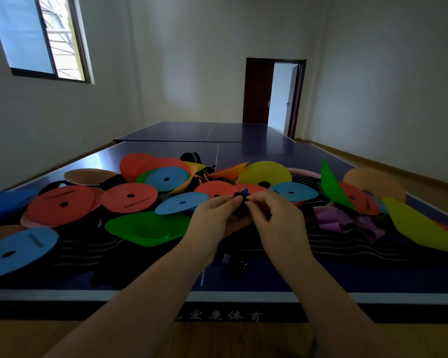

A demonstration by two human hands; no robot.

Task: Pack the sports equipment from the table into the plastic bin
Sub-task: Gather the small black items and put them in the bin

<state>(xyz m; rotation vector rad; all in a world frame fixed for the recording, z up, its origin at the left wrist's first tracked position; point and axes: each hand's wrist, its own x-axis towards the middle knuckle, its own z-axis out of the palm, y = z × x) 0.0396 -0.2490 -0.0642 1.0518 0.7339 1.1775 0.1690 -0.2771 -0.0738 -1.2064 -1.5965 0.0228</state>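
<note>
**Both hands work a small dark bundle above the heap of discs**

The left hand (212, 215) and right hand (274, 215) meet over the blue surface (256, 146), each grip pinched shut on a small dark bundle (241, 202) held between them; what it is exactly I cannot tell, though it looks soft and light, likely a strap or band that would crumple rather than resist. Holding it bunched in one palm seems best.

Around it lie flat marker discs, among them a red disc (62, 204), a blue disc (16, 250), a green disc (148, 228) and a yellow disc (264, 173). These look thin, bendy and light, easiest stacked and taken by the rim. A purple band (347, 223) lies to the right, and black striped fabric (83, 251) spreads under the pile, where it may snag. No plastic bin is in view.
</note>
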